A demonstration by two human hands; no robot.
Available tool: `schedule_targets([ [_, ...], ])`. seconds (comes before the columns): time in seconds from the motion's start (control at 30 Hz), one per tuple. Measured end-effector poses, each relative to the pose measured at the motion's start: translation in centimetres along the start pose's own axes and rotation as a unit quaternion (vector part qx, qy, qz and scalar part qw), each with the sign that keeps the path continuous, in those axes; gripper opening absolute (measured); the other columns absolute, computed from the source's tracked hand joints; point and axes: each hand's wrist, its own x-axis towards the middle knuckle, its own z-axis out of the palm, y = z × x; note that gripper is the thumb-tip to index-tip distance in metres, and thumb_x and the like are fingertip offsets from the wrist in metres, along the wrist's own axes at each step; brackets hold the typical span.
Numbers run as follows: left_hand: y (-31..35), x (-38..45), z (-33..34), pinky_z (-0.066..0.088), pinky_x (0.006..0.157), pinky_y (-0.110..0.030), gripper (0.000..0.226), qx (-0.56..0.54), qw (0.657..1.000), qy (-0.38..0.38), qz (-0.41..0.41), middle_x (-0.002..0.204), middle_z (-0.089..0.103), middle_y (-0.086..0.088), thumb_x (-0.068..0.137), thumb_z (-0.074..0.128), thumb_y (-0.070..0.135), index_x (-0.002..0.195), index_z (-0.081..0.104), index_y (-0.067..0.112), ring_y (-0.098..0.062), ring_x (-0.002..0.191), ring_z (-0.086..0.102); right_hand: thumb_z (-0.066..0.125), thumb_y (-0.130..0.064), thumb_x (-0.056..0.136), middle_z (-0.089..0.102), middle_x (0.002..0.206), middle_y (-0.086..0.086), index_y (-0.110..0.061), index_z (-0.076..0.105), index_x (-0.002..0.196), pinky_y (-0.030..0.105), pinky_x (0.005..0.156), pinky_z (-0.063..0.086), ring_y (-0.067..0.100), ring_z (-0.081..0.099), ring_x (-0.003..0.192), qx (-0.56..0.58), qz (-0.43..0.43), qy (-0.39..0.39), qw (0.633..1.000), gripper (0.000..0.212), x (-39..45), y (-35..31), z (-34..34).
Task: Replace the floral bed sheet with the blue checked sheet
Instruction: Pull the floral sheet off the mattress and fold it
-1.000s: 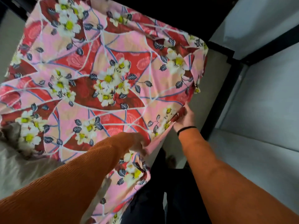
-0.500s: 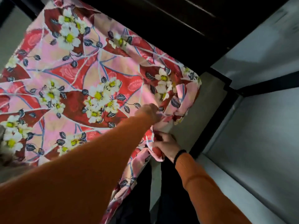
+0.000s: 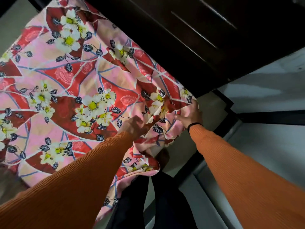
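The floral bed sheet (image 3: 85, 83), pink and red with white flowers, covers the bed across the left and middle of the view. Its near right corner is bunched into folds. My left hand (image 3: 136, 125) grips a fold of the sheet just left of that bunch. My right hand (image 3: 189, 115) holds the bunched corner at the bed's right edge, fingers curled into the cloth. Both arms wear orange sleeves, and a dark band circles my right wrist. The blue checked sheet is not in view.
A dark wooden headboard or cabinet (image 3: 189, 38) runs along the far side of the bed. Grey tiled floor (image 3: 272, 154) with dark strips lies to the right. My dark trousers (image 3: 148, 204) stand close against the bed's near edge.
Both hands moved up and right toward the bed's corner. The sheet's corner, flat a second ago, is now gathered into folds under my hands.
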Motion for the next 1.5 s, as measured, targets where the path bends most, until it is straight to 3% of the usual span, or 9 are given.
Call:
schedule_targets([
  [0.1,2.1,0.5,-0.8,0.045,0.061,-0.024,0.028,-0.057,0.996,0.060,0.026,0.102,0.071,-0.001,0.091,0.069,0.047,0.106,0.061,0.025,-0.016,0.081,0.066,0.069,-0.013,0.087,0.069,0.094,0.002,-0.017,0.063,0.090,0.029,0.076,0.052,0.025,0.067,0.093,-0.025,-0.061,0.099,0.993,0.008,-0.6,-1.2,-0.3],
  [0.23,4.9,0.5,-2.2,0.051,0.058,-0.024,0.028,-0.139,0.986,0.051,0.071,0.096,0.073,-0.004,0.096,0.062,0.047,0.101,0.066,0.020,-0.014,0.074,0.068,0.069,-0.016,0.089,0.068,0.081,-0.001,-0.021,0.064,0.078,0.042,0.075,0.058,0.018,0.065,0.078,0.004,-0.146,0.069,0.987,0.013,-3.3,-3.3,-0.6],
  [0.43,8.9,0.1,-3.6,0.057,0.065,-0.032,0.063,-0.214,0.976,0.013,0.040,0.077,0.072,0.001,0.083,0.046,0.083,0.081,0.069,0.024,-0.019,0.071,0.071,0.069,-0.027,0.085,0.048,0.130,0.008,-0.023,0.068,0.077,0.035,0.108,0.043,0.017,0.039,0.128,-0.172,-0.359,-0.025,0.917,0.009,-9.1,-5.1,1.4],
  [0.6,8.1,1.9,-4.8,0.039,0.049,-0.020,0.024,-0.262,0.963,0.048,-0.047,0.063,0.060,0.005,0.092,0.065,0.026,0.069,0.063,0.022,-0.014,0.060,0.058,0.072,-0.019,0.079,0.030,0.156,-0.008,-0.019,0.055,0.068,0.019,0.102,0.044,-0.007,0.036,0.134,-0.128,-0.297,-0.141,0.936,0.020,-9.6,-7.2,2.3],
  [0.73,5.4,3.0,-4.6,0.050,0.047,-0.021,0.027,-0.473,0.875,0.038,-0.096,0.061,0.060,-0.005,0.095,0.068,0.014,0.069,0.065,0.014,-0.018,0.053,0.056,0.078,-0.055,0.082,0.066,0.116,-0.011,-0.026,0.063,0.100,0.032,0.088,0.057,-0.006,0.063,0.098,-0.015,-0.218,-0.173,0.960,0.037,-7.5,-9.0,2.2],
  [0.87,4.2,1.9,-4.5,0.050,0.050,-0.024,0.019,-0.639,0.760,0.009,-0.118,0.068,0.055,-0.004,0.101,0.056,0.008,0.083,0.059,0.013,-0.017,0.060,0.053,0.085,-0.051,0.076,0.059,0.134,-0.015,-0.033,0.049,0.137,0.012,0.101,0.044,-0.001,0.056,0.123,-0.069,-0.261,-0.249,0.930,0.073,-3.9,-11.6,2.1],
  [1.1,3.9,-0.3,-5.5,0.046,0.109,-0.043,0.038,-0.722,0.654,0.085,-0.210,0.134,0.059,-0.011,0.104,0.054,0.032,0.131,0.058,0.007,-0.026,0.119,0.058,0.069,-0.074,0.077,0.058,0.065,-0.007,-0.021,0.058,0.071,0.031,0.056,0.046,0.012,0.055,0.061,-0.370,-0.319,-0.398,0.777,0.055,-5.2,-16.5,2.0],
  [1.33,3.0,-3.7,-4.1,0.052,0.097,-0.038,0.071,-0.458,0.861,0.142,-0.171,0.114,0.069,0.002,0.076,0.077,0.063,0.130,0.057,0.022,-0.023,0.105,0.067,0.068,-0.043,0.081,0.054,0.065,0.010,-0.010,0.053,0.068,0.038,0.057,0.044,0.017,0.048,0.059,-0.398,-0.355,-0.471,0.703,0.039,-8.4,-16.5,2.7],
  [1.5,0.7,-4.4,-3.3,0.052,0.097,-0.040,0.054,-0.370,0.884,0.183,-0.221,0.126,0.067,-0.010,0.089,0.068,0.031,0.138,0.050,0.022,-0.032,0.111,0.064,0.082,-0.025,0.083,0.052,0.062,-0.011,-0.016,0.053,0.080,0.019,0.058,0.042,0.002,0.047,0.056,-0.244,-0.230,-0.517,0.788,0.031,-8.3,-15.9,4.5],
])
